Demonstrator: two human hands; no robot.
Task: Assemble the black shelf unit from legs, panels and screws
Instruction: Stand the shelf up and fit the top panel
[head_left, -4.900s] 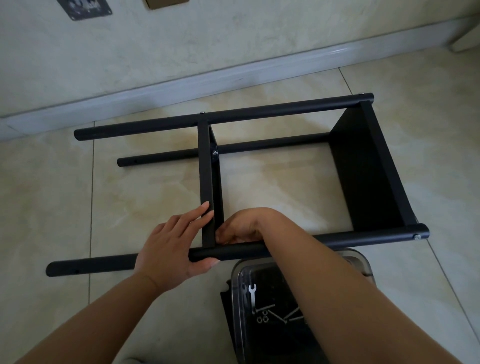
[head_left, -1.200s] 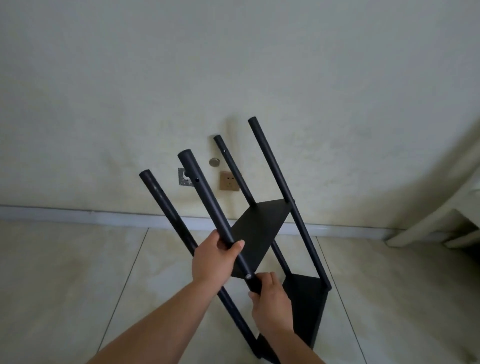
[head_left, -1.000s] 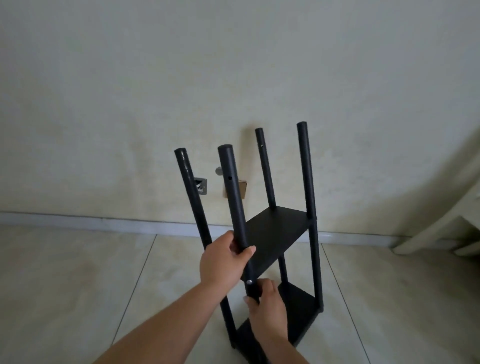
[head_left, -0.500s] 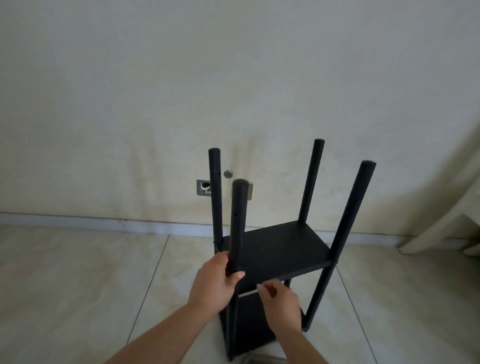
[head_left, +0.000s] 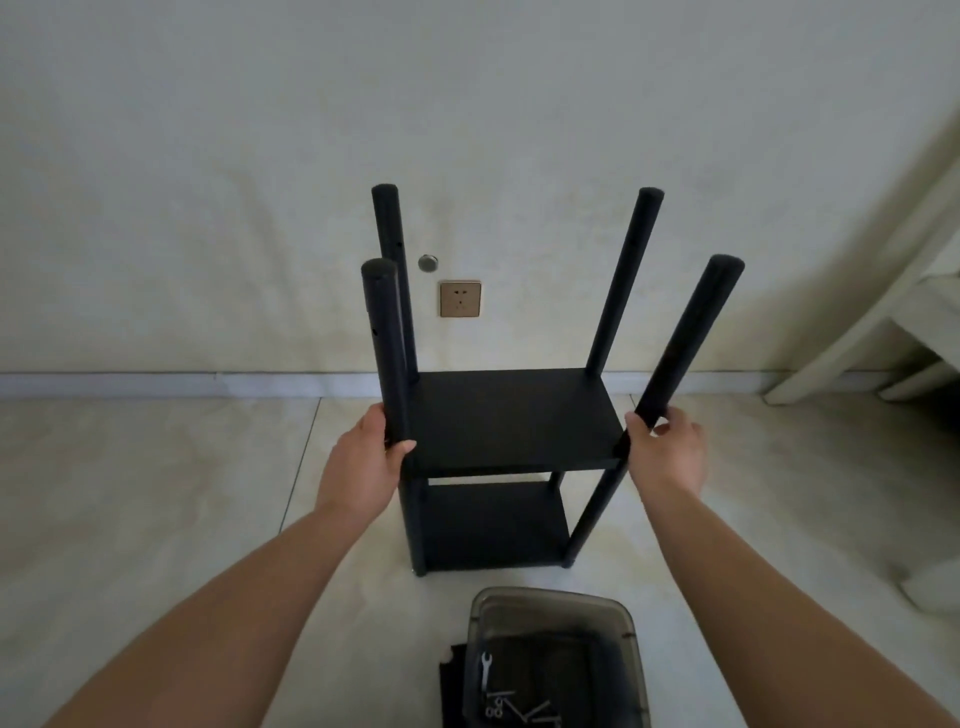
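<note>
Now upright shelf unit (head_left: 511, 423), legs vertical

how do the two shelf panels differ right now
The upper panel sits midway up the legs and shows its whole top face; the lower panel sits near the floor, partly hidden beneath it. The left hand and right hand grip legs level with the upper panel, well above the lower one. Both are black, flat and level.

Cream plaster wall (head_left: 208, 156), white baseboard (head_left: 156, 383), gold socket plate (head_left: 460, 298); beige tiled floor (head_left: 130, 493); white furniture (head_left: 883, 332) at right.
</note>
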